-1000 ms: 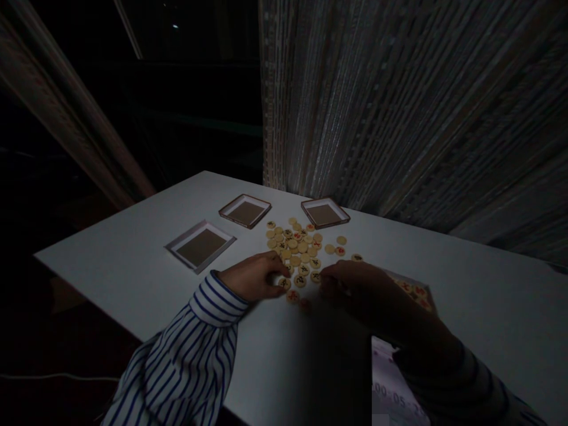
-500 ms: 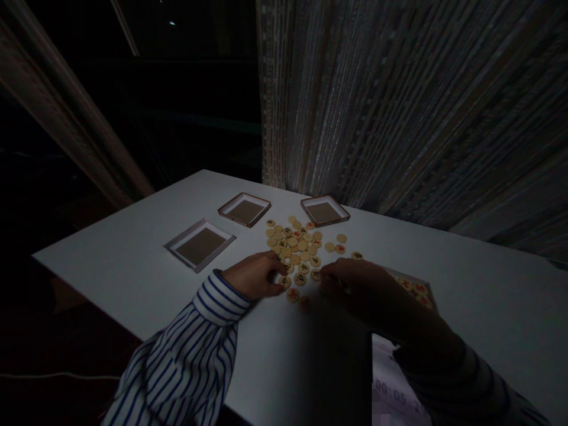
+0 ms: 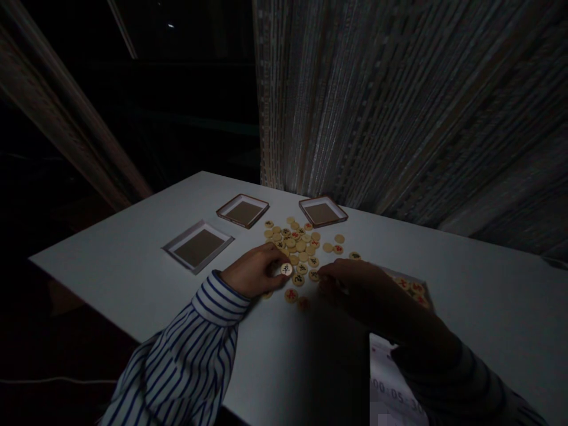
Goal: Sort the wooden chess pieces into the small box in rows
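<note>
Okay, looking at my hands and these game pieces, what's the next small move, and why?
Probably lift the black-marked piece pinched in your left hand clear of the pile of pieces. It sits at your fingertips, and three empty trays lie beyond.

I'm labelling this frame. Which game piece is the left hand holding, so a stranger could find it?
On the white table, find the pile of round pieces. At its near-left edge, the left hand pinches one piece. It looks paler than its neighbours and bears a dark mark.

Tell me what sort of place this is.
Probably a dim room at home set up for a board game: a white table by long curtains, strewn with round game pieces and shallow trays.
</note>
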{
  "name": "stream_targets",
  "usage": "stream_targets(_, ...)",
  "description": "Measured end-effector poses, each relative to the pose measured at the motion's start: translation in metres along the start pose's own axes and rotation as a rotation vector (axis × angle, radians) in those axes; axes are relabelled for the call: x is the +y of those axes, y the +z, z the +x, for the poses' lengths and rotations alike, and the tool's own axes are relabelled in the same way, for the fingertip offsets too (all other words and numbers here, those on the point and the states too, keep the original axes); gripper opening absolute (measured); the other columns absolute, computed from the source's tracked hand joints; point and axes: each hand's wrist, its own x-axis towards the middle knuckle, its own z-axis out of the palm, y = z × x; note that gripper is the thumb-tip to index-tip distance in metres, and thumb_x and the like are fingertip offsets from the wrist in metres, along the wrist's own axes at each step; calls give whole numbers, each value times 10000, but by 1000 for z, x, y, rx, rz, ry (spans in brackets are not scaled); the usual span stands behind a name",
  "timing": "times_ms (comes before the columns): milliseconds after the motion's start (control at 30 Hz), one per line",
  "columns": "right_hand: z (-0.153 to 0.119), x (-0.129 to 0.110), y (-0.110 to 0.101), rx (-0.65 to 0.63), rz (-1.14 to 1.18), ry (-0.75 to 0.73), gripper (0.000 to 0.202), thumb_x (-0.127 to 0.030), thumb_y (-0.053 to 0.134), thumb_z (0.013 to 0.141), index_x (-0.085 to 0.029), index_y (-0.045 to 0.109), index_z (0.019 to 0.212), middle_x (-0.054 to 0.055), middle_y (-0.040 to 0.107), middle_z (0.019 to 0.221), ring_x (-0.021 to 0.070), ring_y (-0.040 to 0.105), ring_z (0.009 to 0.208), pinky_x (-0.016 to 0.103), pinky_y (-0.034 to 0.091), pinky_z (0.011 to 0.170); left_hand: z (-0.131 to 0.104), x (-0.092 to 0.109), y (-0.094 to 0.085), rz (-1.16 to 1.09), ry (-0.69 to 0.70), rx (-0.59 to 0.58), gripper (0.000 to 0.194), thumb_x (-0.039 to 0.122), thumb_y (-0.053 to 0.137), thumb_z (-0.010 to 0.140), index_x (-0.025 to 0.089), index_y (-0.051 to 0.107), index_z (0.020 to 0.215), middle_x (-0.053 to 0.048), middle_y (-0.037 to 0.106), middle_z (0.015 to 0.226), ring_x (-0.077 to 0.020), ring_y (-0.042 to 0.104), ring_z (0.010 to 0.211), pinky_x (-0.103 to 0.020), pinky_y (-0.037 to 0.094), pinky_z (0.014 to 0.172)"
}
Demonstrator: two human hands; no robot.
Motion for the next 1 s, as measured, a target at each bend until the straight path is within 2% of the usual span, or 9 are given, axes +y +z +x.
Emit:
stream_targets(167,0,-2,0,-34,-8,22,163,-194,440,844,-171,600,820,30,604,710,122,525,633,248,358,575,-1,5,3,-89,-54,60,242,264,550,733,146,600,938,-25,604,770,-128,537,659,-249,431,614)
stream_targets(267,0,-3,-1,-48,-31,23,154,-191,450,837,-171,599,802,26,599,697,116,511,613,242,344,561,-1,8,7,-145,-78,102,237,285,547,741,144,589,927,14,565,651,-108,512,580,-226,407,557)
stream_targets(500,0,-5,-2,-32,-19,24,135,-170,471,817,-172,605,813,30,613,713,123,529,638,246,358,583,0,15,15,-303,-50,220,226,247,569,716,138,572,914,59,472,567,-83,451,517,-208,385,527)
stream_targets(767,-2,-5,-2,-30,-2,13,142,-162,453,827,-170,595,826,32,608,725,125,525,651,252,355,602,2,23,19,-567,-132,218,270,258,595,678,121,580,911,68,437,565,-70,396,505,-202,365,508)
stream_targets(1000,-4,-4,-4,-24,21,8,142,-180,441,847,-174,582,836,27,600,733,125,523,678,255,353,623,4,26,18,-662,-177,233,322,279,616,663,112,617,939,51,451,580,-83,416,543,-218,384,534)
